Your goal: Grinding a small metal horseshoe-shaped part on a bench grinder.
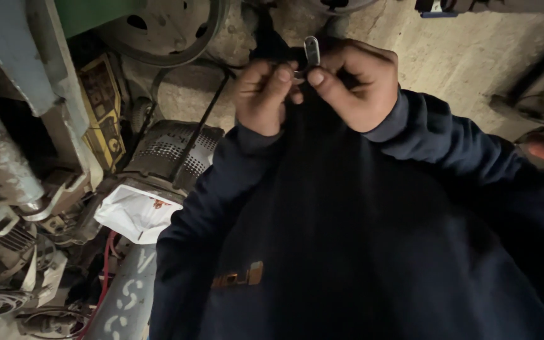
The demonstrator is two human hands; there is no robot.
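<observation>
Fabric of a dark sweatshirt (347,239) is seen nearest, below the hands. A small metal link (311,50) is pinched by the right hand (354,82), steadied by the closed left hand (264,94). It is judged light, stiff, slippery, best gripped at its flat sides; concrete floor (448,56) lies beyond.

metal tab (311,50) between hands, motor (170,151) left
</observation>
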